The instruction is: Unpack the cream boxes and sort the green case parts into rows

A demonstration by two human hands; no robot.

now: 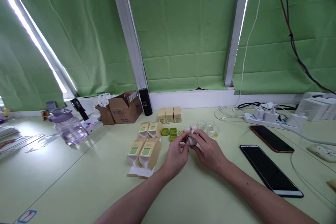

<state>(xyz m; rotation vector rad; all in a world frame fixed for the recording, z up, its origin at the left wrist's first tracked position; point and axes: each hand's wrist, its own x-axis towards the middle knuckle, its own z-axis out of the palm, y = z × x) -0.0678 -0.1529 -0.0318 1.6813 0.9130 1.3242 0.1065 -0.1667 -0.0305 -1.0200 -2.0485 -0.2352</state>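
Note:
Above the table, my right hand (208, 149) grips a small white cylinder (193, 141) between its fingers. My left hand (176, 154) is closed at the cylinder's left end, pinching something small and dark green that is mostly hidden by the fingers. Just beyond the hands stand more white cylinders (193, 127), partly covered by my right hand. Several small green square containers (165, 132) lie to the left, with tiny yellowish pieces (180, 132) beside them. Clear round plastic cups (214, 132) with yellow spots sit to the right.
Opened kraft boxes (149, 152) with green labels lie left of my hands; closed kraft boxes (169, 114) stand behind. Two phones (270, 169) and a power strip (273, 120) with cables are right. A water jug (68, 127), cardboard box (126, 110) and black cylinder (145, 101) stand left.

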